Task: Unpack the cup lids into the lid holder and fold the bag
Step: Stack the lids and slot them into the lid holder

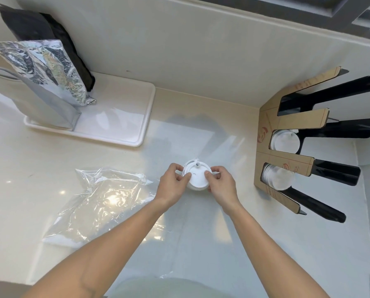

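Two hands clasped around a small stack of white round plastic cup lids at mid-counter: left hand pinching the left edge with curled fingers, right hand pinching the right edge likewise. Just left, lying flat and crumpled, a clear plastic bag. Far right, a brown cardboard lid holder with black slots, lids already in two slots. Far left, a white rectangular tray bearing a silver foil pouch.
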